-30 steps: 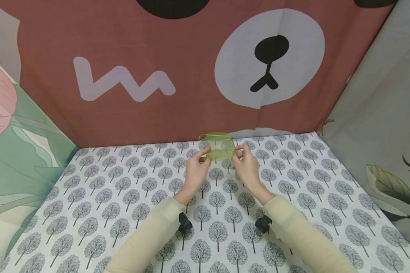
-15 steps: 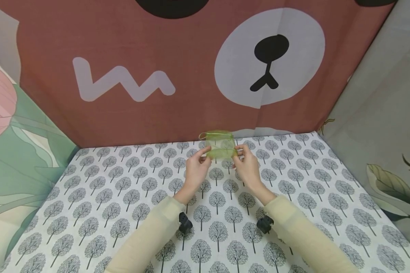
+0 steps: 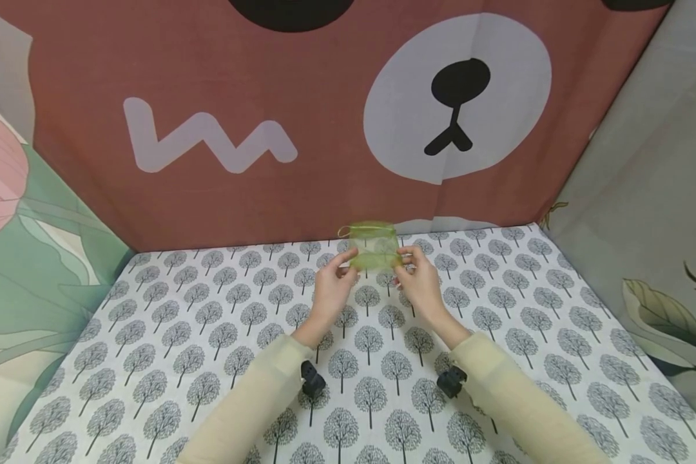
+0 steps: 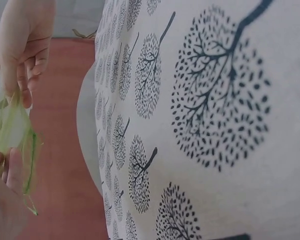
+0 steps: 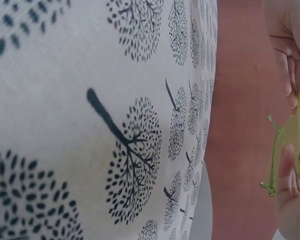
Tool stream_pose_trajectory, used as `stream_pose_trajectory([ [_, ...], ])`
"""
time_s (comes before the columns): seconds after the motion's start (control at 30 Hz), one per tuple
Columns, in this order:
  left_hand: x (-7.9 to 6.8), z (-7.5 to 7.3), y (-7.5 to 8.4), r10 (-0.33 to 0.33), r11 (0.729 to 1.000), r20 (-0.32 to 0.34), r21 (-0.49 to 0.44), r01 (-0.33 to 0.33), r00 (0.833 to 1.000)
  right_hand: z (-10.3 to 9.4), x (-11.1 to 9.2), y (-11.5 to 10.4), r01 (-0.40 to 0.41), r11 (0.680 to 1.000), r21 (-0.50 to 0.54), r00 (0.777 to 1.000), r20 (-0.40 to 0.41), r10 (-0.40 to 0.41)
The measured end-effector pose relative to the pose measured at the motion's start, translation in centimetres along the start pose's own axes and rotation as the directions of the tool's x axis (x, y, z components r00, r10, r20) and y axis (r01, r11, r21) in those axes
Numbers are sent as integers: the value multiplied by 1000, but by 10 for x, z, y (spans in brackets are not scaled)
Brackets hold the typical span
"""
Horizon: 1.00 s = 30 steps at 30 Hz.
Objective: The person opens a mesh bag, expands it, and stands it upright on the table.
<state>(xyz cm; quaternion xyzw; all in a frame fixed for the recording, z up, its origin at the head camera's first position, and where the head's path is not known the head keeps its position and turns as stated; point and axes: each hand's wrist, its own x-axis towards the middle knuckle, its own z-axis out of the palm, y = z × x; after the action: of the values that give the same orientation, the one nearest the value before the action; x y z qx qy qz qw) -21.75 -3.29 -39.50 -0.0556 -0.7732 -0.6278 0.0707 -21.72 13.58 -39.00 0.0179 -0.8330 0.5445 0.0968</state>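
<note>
A small, sheer yellow-green drawstring pouch (image 3: 374,246) is stretched between both hands above the back of the table. Its cord edge faces away, with a thin loop sticking out at the left. At its near left corner my left hand (image 3: 333,287) pinches the fabric between thumb and fingers. My right hand (image 3: 420,280) does likewise at the near right corner. In the left wrist view the pouch (image 4: 27,145) hangs between the hands, its green cord dangling. The right wrist view catches only part of the pouch (image 5: 290,135), at the right edge. It looks flat and see-through.
The table is covered by a white cloth (image 3: 209,348) with a grey tree print. Behind it stands a red-brown curtain (image 3: 238,206) with a bear-face print; patterned fabric (image 3: 644,212) closes off the right and left sides. Each sleeve cuff has a black wrist camera (image 3: 312,380).
The hands and pouch stay almost in place. The pouch's far edge has risen very slightly, and the forearms have shifted a little.
</note>
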Motion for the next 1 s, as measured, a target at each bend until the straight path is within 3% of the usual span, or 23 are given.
stream_pose_trajectory([
  [0.23,2,0,-2,10,1000,-1,-28,-10,1000,-2,0,1,7,1000,12,1000,18,-7],
  [0.6,1,3,1,-23,995,-78,-95,16,997,2,-2,-1,40,999,27,998,-53,-39],
  [0.9,-14,-1,34,-20,996,-106,-85,11,994,4,-5,-2,34,999,12,995,-90,-33],
  [1.0,-12,1,30,-40,994,-108,-101,29,993,4,-6,-3,27,1000,14,995,-97,-25],
])
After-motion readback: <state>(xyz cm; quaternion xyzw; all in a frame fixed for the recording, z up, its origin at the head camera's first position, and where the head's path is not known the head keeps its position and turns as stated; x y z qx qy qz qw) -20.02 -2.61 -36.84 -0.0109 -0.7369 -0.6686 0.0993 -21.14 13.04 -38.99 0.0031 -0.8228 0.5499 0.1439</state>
